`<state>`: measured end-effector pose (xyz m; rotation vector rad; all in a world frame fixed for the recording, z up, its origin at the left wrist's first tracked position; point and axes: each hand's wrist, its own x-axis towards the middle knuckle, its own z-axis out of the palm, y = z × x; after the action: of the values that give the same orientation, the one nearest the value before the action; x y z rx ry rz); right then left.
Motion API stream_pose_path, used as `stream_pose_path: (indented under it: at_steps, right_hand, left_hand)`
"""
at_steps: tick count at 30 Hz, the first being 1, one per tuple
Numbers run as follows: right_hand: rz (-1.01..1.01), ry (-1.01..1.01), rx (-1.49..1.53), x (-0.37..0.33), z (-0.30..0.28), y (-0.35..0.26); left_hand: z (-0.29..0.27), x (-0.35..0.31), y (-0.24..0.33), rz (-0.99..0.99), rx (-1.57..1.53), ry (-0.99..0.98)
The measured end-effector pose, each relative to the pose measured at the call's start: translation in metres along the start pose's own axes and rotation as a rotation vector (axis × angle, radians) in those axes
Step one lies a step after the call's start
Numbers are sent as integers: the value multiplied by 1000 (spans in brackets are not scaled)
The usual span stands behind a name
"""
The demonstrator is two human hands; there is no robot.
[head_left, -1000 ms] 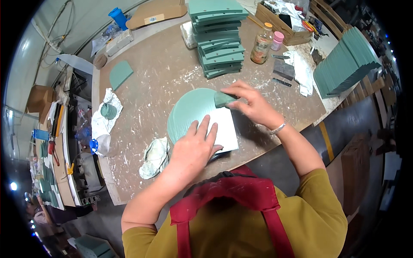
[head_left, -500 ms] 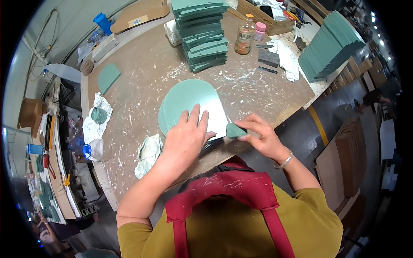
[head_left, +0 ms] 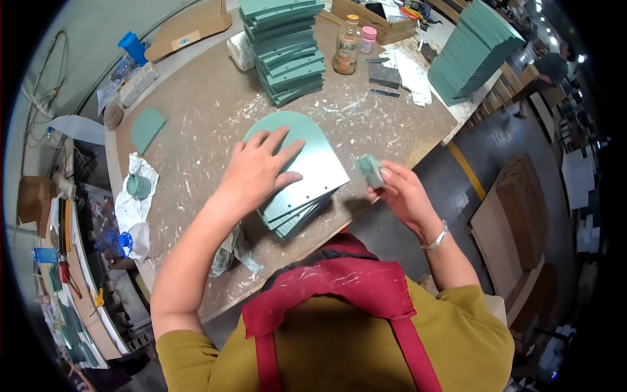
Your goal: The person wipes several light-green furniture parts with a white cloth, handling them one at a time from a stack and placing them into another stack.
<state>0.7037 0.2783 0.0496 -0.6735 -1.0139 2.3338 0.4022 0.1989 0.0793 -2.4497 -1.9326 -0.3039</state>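
Note:
A short stack of rounded-top green panels [head_left: 320, 170] lies in front of me, its top sheet glossy with small holes along the straight near edge. My left hand [head_left: 258, 163] rests on the upper left of that sheet with its fingers spread. Just off the stack's right corner, my right hand [head_left: 408, 199] pinches a small dusty green block [head_left: 369, 171] between thumb and fingers. The block does not touch the panels; what it is made of I cannot tell. A crumpled cloth [head_left: 228, 251] lies below my left forearm, partly hidden by it.
Behind stands a tall stack of green pieces [head_left: 287, 59], beside a glass bottle [head_left: 347, 46] and a pink-lidded jar [head_left: 368, 39]. A dark block [head_left: 385, 77] sits near white paper [head_left: 415, 78]. More green panels [head_left: 470, 55] stand at the right. A green tin [head_left: 138, 186] is at left.
The panel stack has turned, so its holed straight edge now faces me. My left hand has shifted left across the top sheet. My right hand has drawn the green block away from the panel's edge.

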Motion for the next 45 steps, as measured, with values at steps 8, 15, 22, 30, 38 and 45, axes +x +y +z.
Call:
stream_pose_path:
  at_steps: [8, 15, 22, 30, 38, 45]
  right_hand:
    - [-840, 252, -1493, -13, 70, 48]
    - [-903, 90, -1658, 7, 109, 79]
    - [-898, 233, -1694, 2, 88, 65]
    - [-885, 505, -1741, -1, 53, 54]
    - [-915, 379, -1688, -1, 65, 70]
    - [-412, 462, -344, -20, 28, 44]
  left_hand:
    - [2, 1, 4, 16, 88, 42]
    - [4, 2, 0, 36, 68, 50]
    - [6, 1, -1, 34, 72, 45]
    - [3, 2, -2, 36, 64, 19]
    - [2, 3, 0, 32, 80, -5]
    - [2, 2, 1, 47, 94, 17]
